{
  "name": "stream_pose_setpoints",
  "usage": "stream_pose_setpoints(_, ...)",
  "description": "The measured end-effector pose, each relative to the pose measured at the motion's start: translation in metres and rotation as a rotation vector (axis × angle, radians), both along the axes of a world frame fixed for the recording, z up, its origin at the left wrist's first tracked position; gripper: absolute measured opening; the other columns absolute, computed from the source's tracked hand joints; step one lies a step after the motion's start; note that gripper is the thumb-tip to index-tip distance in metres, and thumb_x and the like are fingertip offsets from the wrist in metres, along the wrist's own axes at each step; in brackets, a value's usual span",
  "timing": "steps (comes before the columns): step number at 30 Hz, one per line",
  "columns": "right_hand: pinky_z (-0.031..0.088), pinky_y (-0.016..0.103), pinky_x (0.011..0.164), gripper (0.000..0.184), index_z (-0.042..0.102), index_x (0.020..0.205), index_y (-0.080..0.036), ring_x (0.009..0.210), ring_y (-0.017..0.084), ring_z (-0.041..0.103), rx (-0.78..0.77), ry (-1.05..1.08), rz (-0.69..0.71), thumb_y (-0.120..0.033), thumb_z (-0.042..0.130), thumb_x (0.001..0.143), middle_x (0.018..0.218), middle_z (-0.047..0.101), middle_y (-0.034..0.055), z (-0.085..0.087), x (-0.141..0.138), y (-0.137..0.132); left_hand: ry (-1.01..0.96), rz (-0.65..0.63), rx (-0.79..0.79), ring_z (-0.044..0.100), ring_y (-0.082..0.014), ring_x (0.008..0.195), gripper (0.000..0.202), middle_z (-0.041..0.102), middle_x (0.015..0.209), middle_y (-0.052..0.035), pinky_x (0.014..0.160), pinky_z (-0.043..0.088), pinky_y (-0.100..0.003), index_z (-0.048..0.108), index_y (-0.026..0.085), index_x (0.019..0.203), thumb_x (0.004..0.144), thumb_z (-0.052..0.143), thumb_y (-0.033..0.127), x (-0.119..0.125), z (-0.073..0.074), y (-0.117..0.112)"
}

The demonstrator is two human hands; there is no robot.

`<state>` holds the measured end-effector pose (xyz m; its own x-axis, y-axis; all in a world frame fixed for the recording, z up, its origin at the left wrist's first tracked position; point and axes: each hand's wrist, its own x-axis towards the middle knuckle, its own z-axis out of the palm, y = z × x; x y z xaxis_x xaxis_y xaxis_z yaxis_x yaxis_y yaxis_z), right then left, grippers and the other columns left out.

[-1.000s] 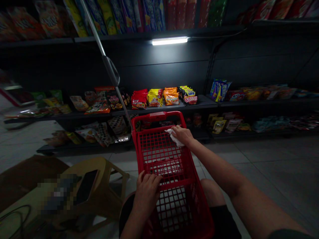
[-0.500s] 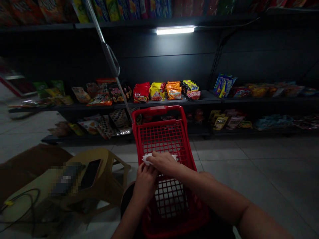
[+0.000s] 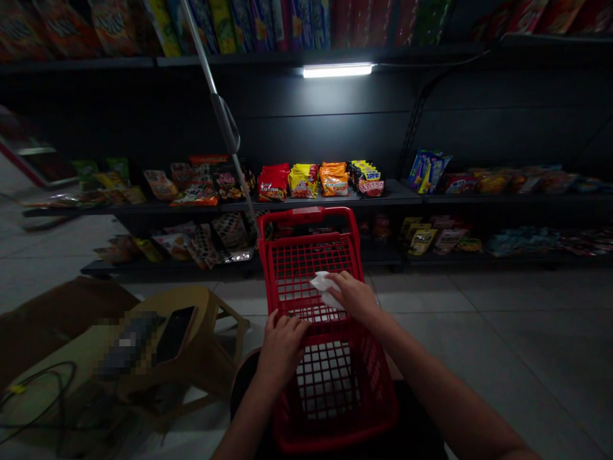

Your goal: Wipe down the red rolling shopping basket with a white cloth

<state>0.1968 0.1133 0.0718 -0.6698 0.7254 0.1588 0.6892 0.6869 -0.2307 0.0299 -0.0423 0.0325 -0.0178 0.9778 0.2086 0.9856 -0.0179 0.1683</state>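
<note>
A red plastic shopping basket (image 3: 330, 441) with grid walls and a long handle frame stands tilted in front of me. My left hand (image 3: 282, 342) is closed over its left side, fingers curled on the rim about midway along. In my right hand (image 3: 357, 297) is a crumpled white tissue (image 3: 325, 287), pinched between thumb and fingers. That hand is over the right side of the basket's upper grid. Part of the tissue is hidden under the fingers.
Beyond the basket, a dark shelf (image 3: 397, 190) bears snack packets (image 3: 302, 181) below a lit tube lamp (image 3: 338, 71). A metal pole (image 3: 201, 54) leans at left. On the left stands a tan stool (image 3: 204, 303) with a phone (image 3: 176, 333); a cardboard box and cables lie nearby.
My right hand has moved right and slightly up with the tissue, away from my left hand. The left hand stays on the basket's left side. The view has tilted up slightly.
</note>
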Motion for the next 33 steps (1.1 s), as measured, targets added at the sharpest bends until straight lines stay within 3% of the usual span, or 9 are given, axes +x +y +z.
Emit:
stream_pose_setpoints(5,0.041,0.038,0.096,0.054,0.037,0.148,-0.032,0.117,0.024,0.053,0.031,0.017,0.466,-0.033,0.052,0.096,0.134,0.055,0.0078,-0.020,-0.007,-0.048,0.007,0.001,0.036,0.054,-0.0246,0.117,0.042,0.068,0.120,-0.0042,0.117,0.020,-0.051,0.061,0.028,0.121,0.081,0.063,0.017,0.001,-0.003,0.001)
stream_pose_setpoints(9,0.036,0.042,0.102,0.047,0.039,0.145,-0.036,0.123,0.024,0.045,0.133,-0.011,0.554,-0.031,0.047,0.099,0.144,0.049,0.0045,-0.021,-0.003,-0.017,0.017,0.005,0.003,0.056,-0.0236,0.113,0.044,0.069,0.115,-0.0015,0.118,0.018,-0.051,0.063,0.029,0.116,0.075,0.064,0.011,0.003,0.001,0.000)
stream_pose_setpoints(12,0.038,0.037,0.098,0.041,0.050,0.139,-0.033,0.113,0.023,0.050,0.174,-0.049,0.424,-0.030,0.047,0.098,0.130,0.058,0.0066,-0.006,-0.013,0.044,0.016,0.009,-0.031,0.057,-0.0220,0.109,0.046,0.069,0.112,0.0002,0.117,0.018,-0.051,0.062,0.030,0.116,0.074,0.065,0.011,0.004,0.004,0.001)
stream_pose_setpoints(15,0.038,0.036,0.099,0.044,0.049,0.140,-0.031,0.116,0.024,0.050,0.202,0.000,0.051,-0.024,0.044,0.097,0.131,0.057,0.0088,0.008,-0.033,0.097,-0.006,0.021,-0.037,0.056,-0.0213,0.110,0.050,0.068,0.114,0.0001,0.117,0.018,-0.051,0.061,0.031,0.119,0.074,0.065,0.011,0.004,0.005,0.002)
stream_pose_setpoints(18,0.033,0.043,0.108,0.051,0.037,0.149,-0.029,0.134,0.027,0.040,0.184,0.080,-0.172,-0.027,0.041,0.098,0.150,0.043,0.0094,0.006,-0.051,0.113,-0.026,0.028,-0.028,0.057,-0.0212,0.108,0.049,0.068,0.112,0.0000,0.117,0.018,-0.051,0.061,0.031,0.117,0.073,0.065,0.010,0.004,0.004,0.003)
stream_pose_setpoints(22,0.029,0.042,0.115,0.058,0.033,0.152,-0.026,0.145,0.024,0.030,0.107,0.113,0.128,-0.023,0.045,0.095,0.160,0.029,0.0086,-0.016,-0.050,0.079,-0.031,0.021,-0.037,0.057,-0.0206,0.108,0.048,0.068,0.112,0.0020,0.117,0.018,-0.049,0.061,0.032,0.116,0.073,0.065,0.010,0.001,0.003,0.002)
stream_pose_setpoints(25,0.036,0.034,0.112,0.057,0.042,0.146,-0.032,0.140,0.016,0.039,0.039,0.164,0.442,-0.010,0.040,0.094,0.156,0.038,0.0033,-0.028,-0.036,0.042,-0.015,0.034,-0.065,0.056,-0.0203,0.107,0.044,0.068,0.109,0.0026,0.117,0.019,-0.048,0.062,0.031,0.113,0.074,0.064,0.012,-0.001,0.002,0.002)
stream_pose_setpoints(29,0.032,0.037,0.116,0.041,0.056,0.135,-0.031,0.145,0.018,0.030,0.064,0.134,0.786,-0.018,0.047,0.097,0.150,0.046,0.0007,-0.027,-0.028,0.027,0.001,0.036,-0.084,0.056,-0.0212,0.106,0.036,0.068,0.105,0.0011,0.118,0.018,-0.048,0.064,0.028,0.106,0.075,0.063,0.012,0.000,0.003,0.003)
stream_pose_setpoints(33,0.034,0.038,0.112,0.036,0.059,0.131,-0.028,0.137,0.019,0.040,0.139,0.154,0.636,-0.022,0.050,0.098,0.143,0.055,0.0034,-0.012,-0.047,0.068,-0.041,0.025,-0.079,0.056,-0.0210,0.108,0.046,0.068,0.111,0.0015,0.117,0.018,-0.048,0.061,0.030,0.116,0.075,0.062,0.011,0.001,0.006,0.005)
